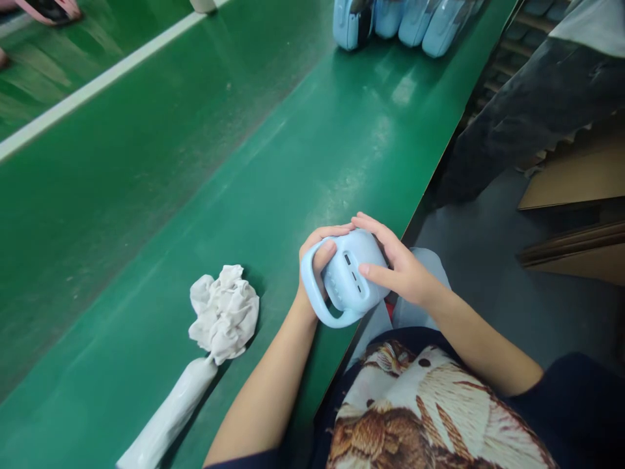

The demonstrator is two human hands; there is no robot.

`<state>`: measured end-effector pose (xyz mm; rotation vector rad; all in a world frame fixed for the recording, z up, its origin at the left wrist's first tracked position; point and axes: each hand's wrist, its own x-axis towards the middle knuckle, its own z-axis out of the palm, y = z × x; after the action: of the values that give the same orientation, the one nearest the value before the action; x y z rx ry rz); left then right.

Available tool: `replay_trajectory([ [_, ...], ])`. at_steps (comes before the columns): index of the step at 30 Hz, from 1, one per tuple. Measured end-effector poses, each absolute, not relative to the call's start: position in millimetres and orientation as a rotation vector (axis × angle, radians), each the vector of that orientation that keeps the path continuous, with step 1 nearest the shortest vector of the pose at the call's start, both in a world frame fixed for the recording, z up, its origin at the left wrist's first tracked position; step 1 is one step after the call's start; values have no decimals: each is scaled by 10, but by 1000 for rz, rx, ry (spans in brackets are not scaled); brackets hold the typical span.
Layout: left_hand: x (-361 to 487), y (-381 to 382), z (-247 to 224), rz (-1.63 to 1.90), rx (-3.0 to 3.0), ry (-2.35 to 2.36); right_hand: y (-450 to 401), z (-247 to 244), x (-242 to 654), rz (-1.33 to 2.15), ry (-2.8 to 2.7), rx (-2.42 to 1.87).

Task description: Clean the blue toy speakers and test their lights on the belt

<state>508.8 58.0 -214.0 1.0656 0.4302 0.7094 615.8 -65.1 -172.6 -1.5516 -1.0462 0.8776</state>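
A light blue handled device [364,244] sits between my two hands, tilted so that a panel with several slot-like ports faces up. My left hand [312,251] grips it on the handle side, the thumb passing through the loop handle while the fingers wrap its far side, partly hidden. On the opposite side my right hand [407,270] holds the casing, with the thumb by the ports and the fingers over the far edge. To the left on the green work surface [273,189] lies a crumpled white cloth [227,316], touching a white wrapped roll [170,417].
Several similar light blue devices [349,29] stand in a row at the far end. A white line [102,78] crosses the green surface at upper left. Flat cardboard [581,172] and dark sheeting [527,111] are at the right, beyond the table edge.
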Motion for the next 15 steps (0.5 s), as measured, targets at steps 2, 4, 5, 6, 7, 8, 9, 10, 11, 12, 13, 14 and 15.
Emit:
replay_trajectory([
  [2, 5082, 590, -2163, 717, 1093, 442, -596, -1722, 6198, 974, -1055, -1545],
  [4, 5075, 599, -2183, 733, 1133, 464, -559, -1729, 6214, 995, -1076, -1556],
  [5, 5071, 603, -2190, 738, 1147, 474, -547, -1733, 6217, 991, -1090, -1558],
  [6, 5069, 605, -2193, 742, 1155, 481, -538, -1737, 6219, 987, -1101, -1559],
  [7, 5067, 606, -2194, 745, 1158, 487, -532, -1739, 6220, 986, -1106, -1558],
  [8, 5065, 607, -2192, 746, 1158, 489, -527, -1740, 6223, 992, -1108, -1555],
  [9, 5063, 606, -2188, 744, 1156, 488, -525, -1740, 6227, 1002, -1110, -1554],
  [10, 5062, 605, -2181, 741, 1155, 486, -522, -1738, 6233, 1016, -1115, -1556],
  [11, 5060, 604, -2173, 740, 1155, 485, -520, -1733, 6239, 1029, -1121, -1561],
  [12, 5059, 601, -2165, 740, 1156, 488, -516, -1726, 6246, 1040, -1128, -1566],
  [13, 5057, 599, -2156, 740, 1156, 494, -511, -1715, 6252, 1052, -1132, -1572],
  [14, 5056, 596, -2148, 742, 1156, 505, -503, -1700, 6256, 1068, -1130, -1577],
  [15, 5055, 592, -2141, 748, 1154, 519, -493, -1682, 6257, 1088, -1123, -1582],
])
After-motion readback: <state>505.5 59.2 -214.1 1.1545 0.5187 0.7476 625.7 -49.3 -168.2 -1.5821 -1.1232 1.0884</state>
